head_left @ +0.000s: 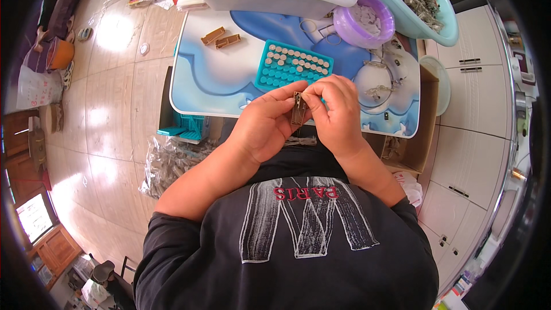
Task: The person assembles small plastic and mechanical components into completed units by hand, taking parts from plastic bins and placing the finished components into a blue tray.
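Observation:
Just off the near edge of the table, my left hand [267, 116] grips a small brown plastic housing [298, 110], long and narrow, held upright between thumb and fingers. My right hand [334, 109] pinches at the top end of that housing; whatever tiny part its fingertips may hold is hidden. Beyond my hands lies a teal tray [263, 72] with rows of round slots. Several silvery round pieces [285, 50] sit in its far rows. Two more brown housings [221, 38] rest on the table's far left part.
A white tub [270, 3] heaped with brown housings stands at the table's back. Right of it are a purple basket [343, 33] with white pieces and a light-blue basin [449, 26] of tangled clear parts. Small loose parts [379, 92] lie at right. A cardboard box [427, 97] stands beside the table.

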{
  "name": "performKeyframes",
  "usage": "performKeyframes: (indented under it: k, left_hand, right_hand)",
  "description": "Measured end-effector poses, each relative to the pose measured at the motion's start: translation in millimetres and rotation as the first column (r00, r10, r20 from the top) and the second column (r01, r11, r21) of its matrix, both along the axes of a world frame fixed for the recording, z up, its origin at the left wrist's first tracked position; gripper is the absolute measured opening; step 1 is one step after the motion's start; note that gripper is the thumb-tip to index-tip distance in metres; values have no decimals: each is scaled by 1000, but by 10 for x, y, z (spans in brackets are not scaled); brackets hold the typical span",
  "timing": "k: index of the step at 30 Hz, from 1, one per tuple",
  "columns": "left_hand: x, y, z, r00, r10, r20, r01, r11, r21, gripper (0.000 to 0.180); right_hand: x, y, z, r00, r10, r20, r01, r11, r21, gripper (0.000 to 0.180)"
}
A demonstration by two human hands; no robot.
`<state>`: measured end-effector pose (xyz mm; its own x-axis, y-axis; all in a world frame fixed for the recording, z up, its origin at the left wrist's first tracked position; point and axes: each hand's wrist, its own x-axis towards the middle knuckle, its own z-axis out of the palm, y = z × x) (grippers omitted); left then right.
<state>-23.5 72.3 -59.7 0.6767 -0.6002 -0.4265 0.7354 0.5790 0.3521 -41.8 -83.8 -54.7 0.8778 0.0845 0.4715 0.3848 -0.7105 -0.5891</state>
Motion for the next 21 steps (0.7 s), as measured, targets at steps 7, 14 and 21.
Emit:
performKeyframes:
  k: [7,14,21]
  left_hand:
    - [5,-21,101,1000,20,3,-20,998,64,39]
    - [-13,-61,70,999,40,-1,-40,999,33,38]
    - [-23,-56,1,995,3,103,-20,987,162,33]
  right_hand:
    - [-23,-20,-41,997,-20,-70,32,984,175,8]
    - [7,-15,14,998,-3,60,6,999,-35,11]
    - [-22,-22,-8,1000,16,4,-16,998,55,13]
